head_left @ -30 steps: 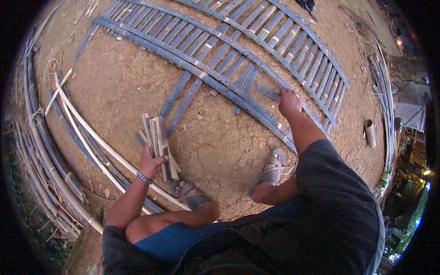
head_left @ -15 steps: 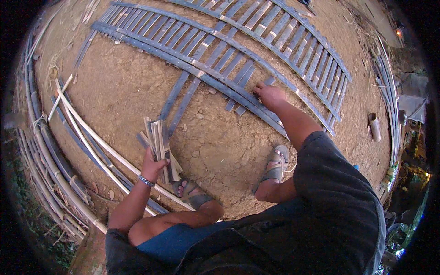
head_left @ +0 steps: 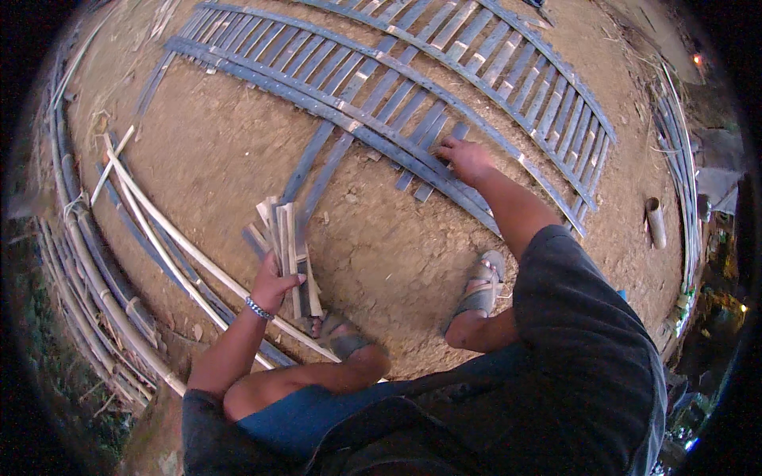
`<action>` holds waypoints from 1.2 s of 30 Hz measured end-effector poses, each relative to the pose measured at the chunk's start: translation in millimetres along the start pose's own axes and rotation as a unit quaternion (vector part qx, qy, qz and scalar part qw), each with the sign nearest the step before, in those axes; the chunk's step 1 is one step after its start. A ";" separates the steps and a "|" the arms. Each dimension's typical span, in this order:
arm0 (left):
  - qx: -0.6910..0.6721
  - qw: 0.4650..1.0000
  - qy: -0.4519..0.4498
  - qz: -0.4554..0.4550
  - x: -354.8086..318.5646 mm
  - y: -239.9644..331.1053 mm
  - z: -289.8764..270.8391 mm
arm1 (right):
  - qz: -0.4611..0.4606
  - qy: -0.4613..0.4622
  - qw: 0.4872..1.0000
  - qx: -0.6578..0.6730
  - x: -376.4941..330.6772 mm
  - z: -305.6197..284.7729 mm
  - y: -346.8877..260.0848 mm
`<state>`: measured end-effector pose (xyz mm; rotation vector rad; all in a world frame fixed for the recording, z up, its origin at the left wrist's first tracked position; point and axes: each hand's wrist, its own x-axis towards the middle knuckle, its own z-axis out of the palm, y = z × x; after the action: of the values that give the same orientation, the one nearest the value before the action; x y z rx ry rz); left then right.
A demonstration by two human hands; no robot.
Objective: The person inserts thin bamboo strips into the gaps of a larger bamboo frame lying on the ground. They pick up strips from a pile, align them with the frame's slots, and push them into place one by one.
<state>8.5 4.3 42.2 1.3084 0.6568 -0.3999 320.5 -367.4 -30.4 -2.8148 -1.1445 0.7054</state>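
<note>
My left hand (head_left: pixel 274 287) is closed round a bundle of short split-bamboo slats (head_left: pixel 287 226), held above the ground by my left foot. My right hand (head_left: pixel 471 163) reaches forward to the near bamboo lattice panel (head_left: pixel 349 120), a long frame of dark rails with crosswise slats. Its fingers are bent round a dark bamboo slat (head_left: pixel 459 129) near the panel's right part, where the rungs stop. That slat lies across the near rail, one end poking out beyond my fingers; the hand hides its middle.
A second lattice panel (head_left: pixel 548 87) lies beyond the first. Long bamboo poles (head_left: pixel 111 305) are piled at the left, with pale strips (head_left: pixel 186 266) beside them. More poles (head_left: pixel 677 174) run along the right, near a short bamboo tube (head_left: pixel 656 222). Two dark strips (head_left: pixel 324 170) stick out from the near panel.
The view has shifted slightly. My right hand stays at the slat, its fingers lower against the slat's far end. The bundle in my left hand has tilted a little.
</note>
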 end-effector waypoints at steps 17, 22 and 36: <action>-0.095 0.994 -0.047 0.013 17.1 26.8 19.4 | -0.019 0.170 0.924 0.341 3.1 -20.8 -137.5; -0.032 0.998 0.011 0.061 26.7 28.7 31.5 | 0.056 0.018 0.828 0.558 -19.3 -19.6 -262.6; -0.068 0.995 0.011 0.068 29.8 20.2 15.2 | 0.097 -0.091 0.586 0.799 -9.5 0.6 -231.5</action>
<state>46.8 -3.0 39.9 1.2209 0.5992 -0.2247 162.2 -204.7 15.9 -1.2050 0.1183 1.1452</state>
